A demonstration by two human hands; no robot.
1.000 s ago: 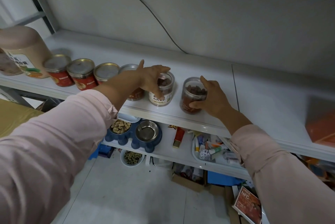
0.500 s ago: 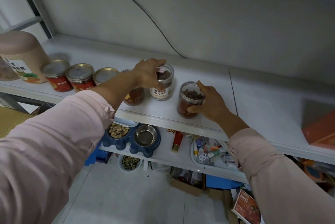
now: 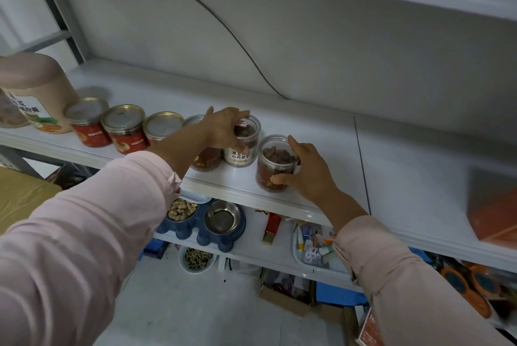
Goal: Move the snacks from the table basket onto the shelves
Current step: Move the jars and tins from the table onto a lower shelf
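**Closing the gap between two snack jars on the shelf**

Both hands are holding jars on the white shelf point(image 3: 321, 127) at the centre of the frame. The left hand point(image 3: 223, 130) is clamping the white-labelled jar point(image 3: 242, 154) from above, with its fingers curled over the rim and its thumb pressing down the front. A second ago those fingers were spreading loosely across the lid. The right hand point(image 3: 309, 175) is wrapping the dark-red jar point(image 3: 272, 166) from the right, with the thumb lying low on its front and the fingers reaching round the rim.

Both jars are standing upright near the shelf's front edge. The dark-red jar is now sitting just beside the white-labelled one and slightly nearer the front. In the earlier frames a clear strip of shelf was showing between them. I cannot tell whether they are touching now.

A brown jar point(image 3: 207, 159) is showing partly behind the left wrist. To its left the red cans point(image 3: 124, 128) are running in a row toward the beige tub point(image 3: 36, 93) at the left edge, in the same order as before.

Below centre, a blue feeder point(image 3: 232, 236) holding peanuts and a steel bowl is sitting on the lower shelf, with a tray point(image 3: 296, 257) of small items to its right. An orange box point(image 3: 495, 217) is sitting at the right edge of the frame.
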